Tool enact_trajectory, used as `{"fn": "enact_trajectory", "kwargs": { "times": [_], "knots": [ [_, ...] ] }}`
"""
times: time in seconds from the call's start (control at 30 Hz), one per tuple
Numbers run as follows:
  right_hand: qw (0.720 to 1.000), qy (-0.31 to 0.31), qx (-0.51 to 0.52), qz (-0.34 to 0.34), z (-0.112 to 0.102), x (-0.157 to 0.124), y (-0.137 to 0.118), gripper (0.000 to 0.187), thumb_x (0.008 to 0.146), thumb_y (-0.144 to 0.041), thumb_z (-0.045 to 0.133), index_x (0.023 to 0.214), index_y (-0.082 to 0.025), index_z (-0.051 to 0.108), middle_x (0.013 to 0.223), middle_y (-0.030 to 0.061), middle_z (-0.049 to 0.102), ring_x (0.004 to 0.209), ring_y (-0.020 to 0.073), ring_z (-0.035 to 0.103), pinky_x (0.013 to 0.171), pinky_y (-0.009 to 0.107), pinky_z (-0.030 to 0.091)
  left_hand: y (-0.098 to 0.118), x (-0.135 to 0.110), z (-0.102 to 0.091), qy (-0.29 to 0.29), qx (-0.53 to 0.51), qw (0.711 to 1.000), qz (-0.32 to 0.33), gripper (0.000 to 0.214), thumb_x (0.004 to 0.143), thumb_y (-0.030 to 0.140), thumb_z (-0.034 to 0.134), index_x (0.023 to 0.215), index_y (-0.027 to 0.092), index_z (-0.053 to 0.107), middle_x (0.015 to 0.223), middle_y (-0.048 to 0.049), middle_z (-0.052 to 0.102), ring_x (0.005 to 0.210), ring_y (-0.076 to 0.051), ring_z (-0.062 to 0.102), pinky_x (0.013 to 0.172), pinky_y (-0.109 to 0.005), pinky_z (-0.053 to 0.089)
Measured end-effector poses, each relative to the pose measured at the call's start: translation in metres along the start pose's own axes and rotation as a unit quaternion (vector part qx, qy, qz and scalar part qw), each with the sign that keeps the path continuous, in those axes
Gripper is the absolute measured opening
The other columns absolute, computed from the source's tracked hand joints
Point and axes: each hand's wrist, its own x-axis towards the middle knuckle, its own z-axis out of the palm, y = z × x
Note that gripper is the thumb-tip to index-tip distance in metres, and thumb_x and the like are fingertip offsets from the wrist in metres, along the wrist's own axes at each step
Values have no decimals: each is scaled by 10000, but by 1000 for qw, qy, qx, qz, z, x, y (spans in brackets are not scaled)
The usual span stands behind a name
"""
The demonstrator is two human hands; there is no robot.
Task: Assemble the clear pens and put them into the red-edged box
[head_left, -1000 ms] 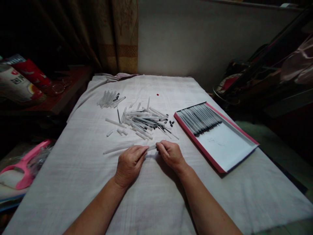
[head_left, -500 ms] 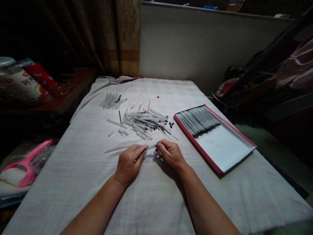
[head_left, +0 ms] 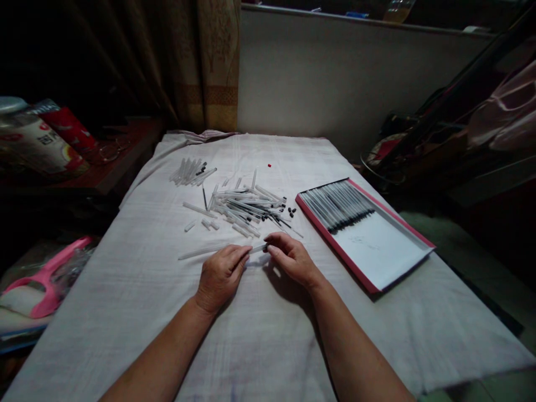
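My left hand [head_left: 221, 273] is closed around a slim clear pen [head_left: 201, 253], whose long end sticks out to the left just above the cloth. The pen's other end shows between my hands, with a dark end piece [head_left: 266, 247] on it. My right hand [head_left: 293, 258] has its thumb and fingertips curled at that dark end piece. Beyond both hands lies a loose heap of clear pen barrels and dark refills [head_left: 247, 206]. Several small black end plugs [head_left: 292, 212] lie at the heap's right side.
To the right, a red-edged shallow box [head_left: 364, 282] holds a row of pens [head_left: 339, 206]. A smaller pile of clear caps [head_left: 188, 172] lies at the back left, and a tiny red piece [head_left: 269, 165] further right. Pink scissors [head_left: 50, 279] are beside the table's left edge.
My right fingers have loosened and lifted slightly, so the dark end piece now shows between them. My left hand keeps its hold on the pen. The view has shifted slightly.
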Motion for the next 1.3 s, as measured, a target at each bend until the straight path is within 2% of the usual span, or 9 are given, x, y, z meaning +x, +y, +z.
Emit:
{"fn": "enact_trajectory", "kwargs": {
  "times": [0.1,0.2,0.37,0.47,0.53,0.73,0.83,1.2,1.3],
  "knots": [
    [1000,5,-21,-7,0,1,-1,135,852,-295,562,852,-195,652,768,11,689,681,132,620,618,234,472,0,0,0,2,7,1000,6,231,941,239,527,1112,187,674,962,-68,726,856,-177,685,756,-284,548],
    [999,13,-48,4,0,1,-1,217,886,-338,534,764,-191,639,708,7,671,638,125,603,598,231,462,0,0,0,2,14,1000,9,233,945,253,518,1107,194,676,954,-68,728,847,-176,686,739,-280,547],
    [999,2,-40,-14,-2,0,0,184,850,-325,584,960,-197,658,768,2,679,653,131,602,612,242,469,2,1,-2,-1,17,1000,8,236,944,252,515,1103,198,681,960,-69,730,846,-177,690,743,-285,551],
    [998,4,-61,-21,-1,0,-2,127,847,-291,574,830,-195,655,728,-1,671,659,130,599,631,241,463,1,1,-2,-2,19,1000,9,234,941,248,520,1102,198,682,953,-68,731,844,-177,691,739,-281,550],
    [997,8,-72,-10,-1,0,-4,201,872,-315,546,740,-195,637,683,0,663,616,123,587,600,235,451,1,1,-2,-1,16,1000,11,236,939,246,521,1106,205,683,955,-67,732,853,-176,692,747,-278,550],
    [998,4,-55,-14,-2,0,-3,143,848,-311,579,896,-199,653,754,-4,675,652,130,605,633,248,471,1,0,-1,4,14,1000,11,227,934,236,528,1095,195,683,953,-65,729,845,-174,689,747,-278,548],
    [998,8,-66,-18,0,0,-3,107,840,-269,568,815,-198,644,738,1,676,696,139,608,675,257,468,0,0,-2,10,20,1000,16,226,927,232,538,1095,203,687,958,-63,730,851,-178,682,756,-286,542],
    [995,65,35,64,23,2,-6,214,792,-393,584,704,-198,592,625,1,639,512,116,526,496,232,423,0,3,-9,53,111,992,22,187,901,209,581,1050,241,690,944,-44,736,894,-209,631,873,-401,408],
    [989,111,64,74,24,4,-5,234,776,-420,597,709,-196,592,633,8,646,508,118,529,503,241,437,4,4,-10,83,121,989,-1,185,887,236,607,1057,240,678,1006,-64,718,980,-240,609,928,-434,388]
  ]
}}
